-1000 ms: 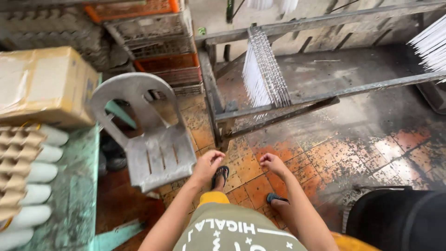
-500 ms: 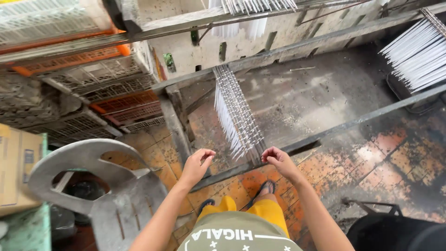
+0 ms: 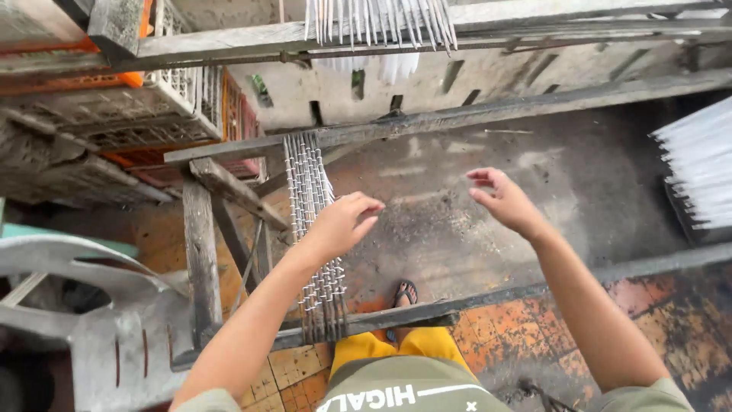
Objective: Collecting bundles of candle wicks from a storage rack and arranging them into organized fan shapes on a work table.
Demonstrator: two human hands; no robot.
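Fingers (image 3: 364, 207) of left hand (image 3: 339, 225) hover just over the rack of white sticks (image 3: 313, 229).

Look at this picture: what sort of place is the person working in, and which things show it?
Probably a small, rough workshop: a grimy wooden frame carries rows of thin white sticks, stacked plastic crates stand beside it, and the tiled floor is stained. The left hand touches the sticks.

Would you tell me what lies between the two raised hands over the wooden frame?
Nothing: between the left hand and the right hand the head view shows only open air, with dark stained floor below.
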